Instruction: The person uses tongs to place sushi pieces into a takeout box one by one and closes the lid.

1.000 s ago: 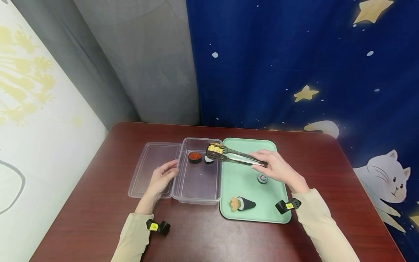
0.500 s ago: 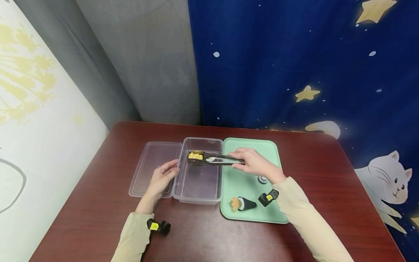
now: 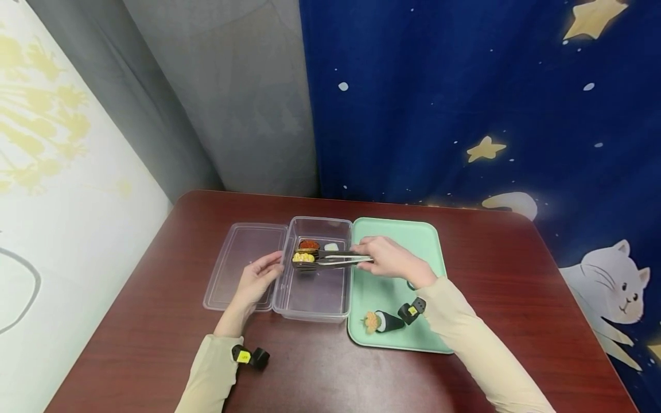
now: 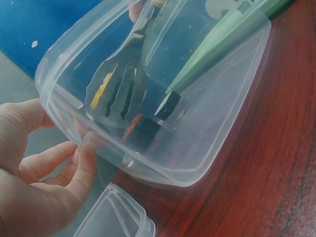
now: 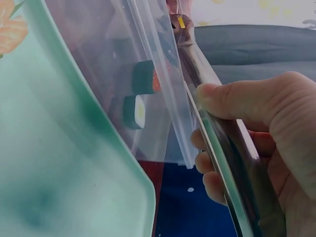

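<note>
My right hand (image 3: 389,261) holds black-tipped kitchen tongs (image 5: 205,74) by their metal arms, reaching in over a clear plastic container (image 3: 310,315). Between the tong heads is a toy sushi piece with a yellow corn-like topping (image 3: 303,258), close to the container's left wall. Inside the container, toward the back, sit a red-topped sushi piece (image 3: 309,244) and a small white-centred sushi roll (image 5: 134,112). My left hand (image 3: 258,278) grips the container's left side at the rim, and its fingertips show through the plastic in the left wrist view.
A clear lid (image 3: 240,258) lies left of the container. On its right is a green tray (image 3: 372,289) with a toy hand roll (image 3: 389,321) near the front. Another small roll (image 3: 410,284) is mostly hidden by my right wrist. A wooden table (image 3: 310,367) carries everything.
My right hand has carried the corn-topped sushi in the tongs leftward from the container's right edge, over the red-topped piece, then slightly toward me. My left hand has stayed in place.
</note>
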A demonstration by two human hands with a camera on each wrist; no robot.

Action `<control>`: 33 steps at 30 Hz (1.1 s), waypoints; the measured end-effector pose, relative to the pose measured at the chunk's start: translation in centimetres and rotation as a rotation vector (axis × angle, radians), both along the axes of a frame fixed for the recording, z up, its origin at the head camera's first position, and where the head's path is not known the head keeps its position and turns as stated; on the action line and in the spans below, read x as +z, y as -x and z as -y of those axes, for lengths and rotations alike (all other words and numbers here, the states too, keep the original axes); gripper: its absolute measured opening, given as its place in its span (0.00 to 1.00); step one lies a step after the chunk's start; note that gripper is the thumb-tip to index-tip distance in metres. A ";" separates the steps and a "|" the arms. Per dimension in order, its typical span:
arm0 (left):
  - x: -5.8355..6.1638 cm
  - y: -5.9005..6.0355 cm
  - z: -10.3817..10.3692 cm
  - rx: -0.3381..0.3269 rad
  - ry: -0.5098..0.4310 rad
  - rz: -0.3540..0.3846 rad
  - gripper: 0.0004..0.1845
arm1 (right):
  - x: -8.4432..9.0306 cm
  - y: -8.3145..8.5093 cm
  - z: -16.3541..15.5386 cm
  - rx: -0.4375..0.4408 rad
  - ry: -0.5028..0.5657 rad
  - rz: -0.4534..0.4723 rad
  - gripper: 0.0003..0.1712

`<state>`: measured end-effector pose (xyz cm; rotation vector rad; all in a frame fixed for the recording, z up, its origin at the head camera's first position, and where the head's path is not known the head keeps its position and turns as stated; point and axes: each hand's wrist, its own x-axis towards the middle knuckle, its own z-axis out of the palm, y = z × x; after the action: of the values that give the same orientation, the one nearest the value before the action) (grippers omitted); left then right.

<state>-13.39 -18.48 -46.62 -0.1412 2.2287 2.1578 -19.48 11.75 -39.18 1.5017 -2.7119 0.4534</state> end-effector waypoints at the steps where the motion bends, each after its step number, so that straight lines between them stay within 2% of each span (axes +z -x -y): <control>1: 0.0 0.0 0.0 0.000 0.000 -0.003 0.22 | 0.1 0.0 0.2 0.002 -0.008 -0.003 0.17; 7: -0.2 0.0 0.0 0.002 0.006 -0.012 0.22 | 0.5 0.0 1.3 0.023 -0.047 -0.020 0.16; 16: 0.0 0.0 0.0 -0.003 0.006 0.009 0.22 | 0.6 0.2 2.4 0.004 -0.132 -0.013 0.10; 21: -0.2 0.0 0.1 -0.006 0.005 -0.002 0.23 | 1.0 0.2 2.8 -0.016 -0.180 -0.009 0.08; 29: -0.2 0.0 0.1 -0.007 -0.002 -0.009 0.22 | 1.5 -0.1 2.8 -0.033 -0.197 -0.005 0.10; 33: -0.2 0.0 0.1 -0.006 0.004 -0.011 0.22 | 1.6 -0.3 2.5 -0.025 -0.172 -0.003 0.12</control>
<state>-13.41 -18.54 -46.86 -0.1221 2.2367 2.1564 -19.21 9.25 -37.53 1.5000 -2.8286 0.2220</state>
